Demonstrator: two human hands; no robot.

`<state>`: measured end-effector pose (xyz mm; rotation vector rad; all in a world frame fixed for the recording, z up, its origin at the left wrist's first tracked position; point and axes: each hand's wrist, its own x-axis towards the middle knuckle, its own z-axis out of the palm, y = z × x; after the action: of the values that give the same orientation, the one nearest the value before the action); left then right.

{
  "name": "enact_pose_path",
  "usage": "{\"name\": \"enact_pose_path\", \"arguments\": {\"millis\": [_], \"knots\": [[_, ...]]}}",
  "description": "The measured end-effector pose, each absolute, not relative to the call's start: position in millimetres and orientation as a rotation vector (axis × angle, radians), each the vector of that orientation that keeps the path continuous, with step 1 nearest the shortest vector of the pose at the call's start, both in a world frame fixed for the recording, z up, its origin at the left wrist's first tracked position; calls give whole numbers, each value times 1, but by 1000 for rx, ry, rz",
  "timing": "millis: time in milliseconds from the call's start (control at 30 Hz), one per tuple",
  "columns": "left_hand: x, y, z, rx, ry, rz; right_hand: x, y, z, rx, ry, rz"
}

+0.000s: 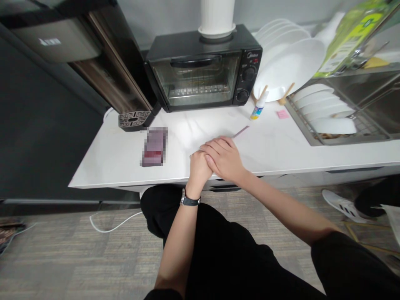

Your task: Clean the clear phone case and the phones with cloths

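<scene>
My left hand (200,166), with a dark-strapped watch (190,201) at its wrist, is closed at the front edge of the white counter. My right hand (224,158) is folded over it, its fingers wrapped across the left hand's knuckles. Whatever the left hand may hold is hidden. Just beyond the right hand, a narrow mauve strip (241,131) shows on the counter; its near end is out of sight behind that hand. A small white bottle with a blue and yellow label (257,109) stands farther back, and a pink paper note (282,114) lies to its right.
On the counter (106,168) lies a pixelated phone-like object (154,146). Behind stand a drink dispenser (120,71) and a toaster oven (200,79) bearing a white pot (218,18). White plates (292,62) and a sink rack of dishes (331,121) are rightward. Another person's shoe (342,206) shows.
</scene>
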<state>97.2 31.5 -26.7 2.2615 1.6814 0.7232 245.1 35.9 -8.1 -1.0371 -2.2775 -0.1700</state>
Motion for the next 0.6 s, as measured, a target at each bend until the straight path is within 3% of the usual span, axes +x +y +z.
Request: {"name": "enact_pose_path", "arguments": {"millis": [200,400,600], "knots": [[98,29,-25,2241,1475,966,275,57,2,-1337,-2030,-215],[98,30,-23,2239,1588,841,265,44,-4,-981,-2337,-114],[97,29,-24,2197,1468,993,274,52,-6,-1333,-2026,-234]]}}
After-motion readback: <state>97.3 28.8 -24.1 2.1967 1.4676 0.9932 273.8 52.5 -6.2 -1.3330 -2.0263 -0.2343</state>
